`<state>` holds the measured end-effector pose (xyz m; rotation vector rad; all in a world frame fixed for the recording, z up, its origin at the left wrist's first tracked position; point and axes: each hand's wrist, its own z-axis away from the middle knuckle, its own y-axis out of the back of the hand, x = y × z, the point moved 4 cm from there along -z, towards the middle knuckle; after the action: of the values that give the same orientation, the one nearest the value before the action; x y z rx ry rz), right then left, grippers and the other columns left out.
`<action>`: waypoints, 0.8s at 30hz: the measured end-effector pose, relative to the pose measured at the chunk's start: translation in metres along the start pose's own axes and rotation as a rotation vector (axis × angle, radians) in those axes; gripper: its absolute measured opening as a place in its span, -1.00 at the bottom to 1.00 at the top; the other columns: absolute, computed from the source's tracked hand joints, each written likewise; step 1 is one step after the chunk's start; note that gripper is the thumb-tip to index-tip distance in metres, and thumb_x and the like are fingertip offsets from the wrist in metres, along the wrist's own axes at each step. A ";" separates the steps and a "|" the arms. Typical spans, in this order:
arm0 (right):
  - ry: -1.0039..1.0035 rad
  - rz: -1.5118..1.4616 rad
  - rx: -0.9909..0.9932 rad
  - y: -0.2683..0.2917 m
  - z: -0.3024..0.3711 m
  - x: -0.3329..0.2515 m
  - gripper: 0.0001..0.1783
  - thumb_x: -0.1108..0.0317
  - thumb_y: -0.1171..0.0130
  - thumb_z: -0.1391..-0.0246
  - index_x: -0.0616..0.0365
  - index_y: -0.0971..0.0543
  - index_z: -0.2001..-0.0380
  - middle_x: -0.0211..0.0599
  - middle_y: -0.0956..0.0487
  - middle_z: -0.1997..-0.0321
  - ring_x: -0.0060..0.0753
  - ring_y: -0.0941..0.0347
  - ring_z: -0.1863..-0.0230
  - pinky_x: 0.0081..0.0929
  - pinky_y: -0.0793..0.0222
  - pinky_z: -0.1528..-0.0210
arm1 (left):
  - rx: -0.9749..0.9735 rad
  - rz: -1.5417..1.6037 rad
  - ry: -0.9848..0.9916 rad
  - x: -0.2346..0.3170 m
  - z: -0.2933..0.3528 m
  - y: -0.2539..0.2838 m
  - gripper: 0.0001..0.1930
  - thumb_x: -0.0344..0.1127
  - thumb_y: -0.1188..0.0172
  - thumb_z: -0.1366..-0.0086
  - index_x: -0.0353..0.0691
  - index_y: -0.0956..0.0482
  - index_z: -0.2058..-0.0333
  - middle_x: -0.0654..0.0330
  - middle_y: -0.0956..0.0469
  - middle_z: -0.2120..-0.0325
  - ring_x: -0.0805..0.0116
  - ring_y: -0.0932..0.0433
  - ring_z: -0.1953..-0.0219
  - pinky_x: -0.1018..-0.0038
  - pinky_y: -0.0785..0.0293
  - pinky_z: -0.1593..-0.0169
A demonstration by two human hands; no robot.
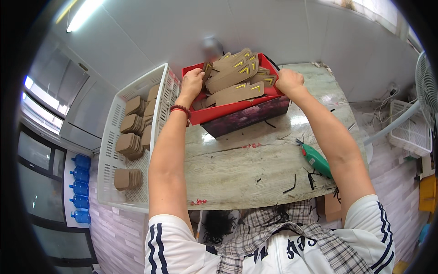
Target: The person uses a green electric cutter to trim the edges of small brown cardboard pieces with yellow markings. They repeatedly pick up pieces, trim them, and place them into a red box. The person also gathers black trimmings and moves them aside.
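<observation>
A red box (232, 109) with a dark floral outer side (248, 119) stands at the far part of the table. Heaped inside are several long tan strips (235, 93) with rounded ends and yellow chevron marks. My left hand (192, 84), a beaded bracelet on its wrist, closes over the box's left wall. Its fingertips lie against a darker tan piece (207, 70) leaning at that end. At the opposite end my right hand (290, 83) is closed around the right wall. The inner side of each grip is partly hidden.
Left of the box, a white plastic crate (157, 102) holds several stacks of tan pieces (128, 179). A green hand tool (315, 160) lies by my right forearm. Black and red scraps are scattered over the wooden tabletop (228, 176). A fan (426, 86) stands at the right.
</observation>
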<state>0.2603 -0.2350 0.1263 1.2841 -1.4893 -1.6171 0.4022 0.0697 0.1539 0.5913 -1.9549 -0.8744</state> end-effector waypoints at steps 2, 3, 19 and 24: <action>0.022 0.014 0.018 0.001 -0.005 -0.001 -0.74 0.30 -0.12 0.12 0.15 -0.65 0.34 -0.06 -0.63 0.27 -0.02 -0.59 0.19 -0.19 -0.49 0.19 | 0.111 0.140 0.050 -0.003 -0.010 0.011 -0.77 -0.28 -0.22 -0.18 -0.37 -0.62 0.32 0.08 -0.63 0.46 0.32 -0.59 0.35 0.37 -0.47 0.23; 0.023 0.025 0.020 0.000 -0.005 0.002 -0.75 0.30 -0.12 0.11 0.15 -0.65 0.35 -0.07 -0.63 0.27 -0.02 -0.59 0.19 -0.20 -0.49 0.19 | 0.156 0.216 0.076 0.007 -0.010 0.013 -0.79 -0.30 -0.22 -0.18 -0.37 -0.63 0.36 0.10 -0.63 0.51 0.34 -0.59 0.41 0.38 -0.47 0.26; -0.003 -0.035 -0.002 0.000 -0.009 0.008 -0.72 0.36 -0.04 0.11 0.13 -0.63 0.30 -0.01 -0.61 0.20 0.04 -0.54 0.11 -0.14 -0.42 0.10 | -0.029 0.037 -0.090 0.101 -0.021 0.003 -0.67 -0.16 -0.27 -0.11 -0.29 -0.62 0.24 -0.01 -0.62 0.31 0.13 -0.57 0.25 0.30 -0.45 0.12; 0.008 -0.033 0.009 0.000 -0.010 0.008 -0.73 0.32 -0.07 0.12 0.13 -0.63 0.32 -0.02 -0.62 0.20 0.03 -0.55 0.12 -0.13 -0.43 0.11 | 0.473 -0.458 0.099 0.041 0.046 0.047 -0.53 -0.09 -0.28 -0.09 -0.34 -0.54 0.13 -0.10 -0.60 0.24 -0.04 -0.55 0.15 0.16 -0.41 0.00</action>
<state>0.2664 -0.2458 0.1251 1.3248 -1.4791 -1.6267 0.3388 0.0872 0.1955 1.3719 -1.9734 -0.6258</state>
